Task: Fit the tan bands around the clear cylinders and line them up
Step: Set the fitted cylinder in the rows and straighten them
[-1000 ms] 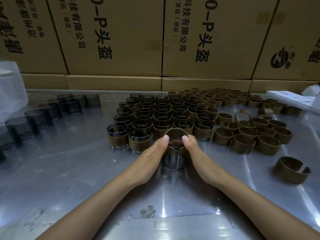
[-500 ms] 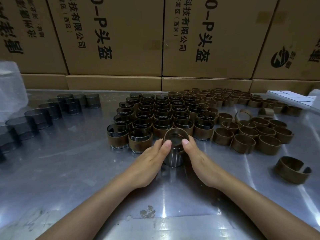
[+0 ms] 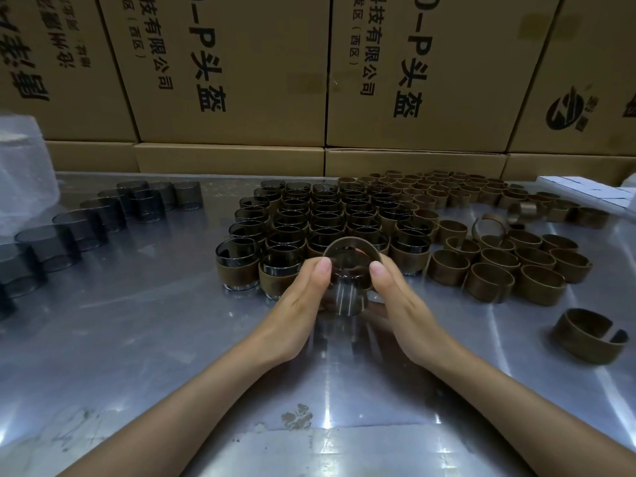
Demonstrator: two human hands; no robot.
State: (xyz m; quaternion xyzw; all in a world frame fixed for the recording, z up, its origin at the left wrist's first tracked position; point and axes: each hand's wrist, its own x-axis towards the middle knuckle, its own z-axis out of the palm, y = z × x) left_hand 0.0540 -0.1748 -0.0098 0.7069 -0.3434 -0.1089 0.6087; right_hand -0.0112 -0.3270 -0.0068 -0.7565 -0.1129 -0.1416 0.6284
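A clear cylinder (image 3: 348,299) stands on the metal table (image 3: 137,339) at the centre, with a tan band (image 3: 351,243) around its upper part. My left hand (image 3: 299,304) and my right hand (image 3: 399,304) grip it from both sides, thumbs pressed on the band's near rim. Just behind stands a block of banded cylinders (image 3: 309,222) in rows. Loose tan bands (image 3: 499,266) lie in rows to the right. Bare clear cylinders (image 3: 86,225) curve along the left.
Stacked cardboard boxes (image 3: 241,80) wall off the back of the table. One split band (image 3: 588,335) lies alone at the right. A plastic bag (image 3: 20,173) sits at the far left and white flat pieces (image 3: 592,191) at the far right.
Both hands have slid the band and cylinder slightly away from me, toward the banded block, and the band sits lower on the cylinder than a second ago.
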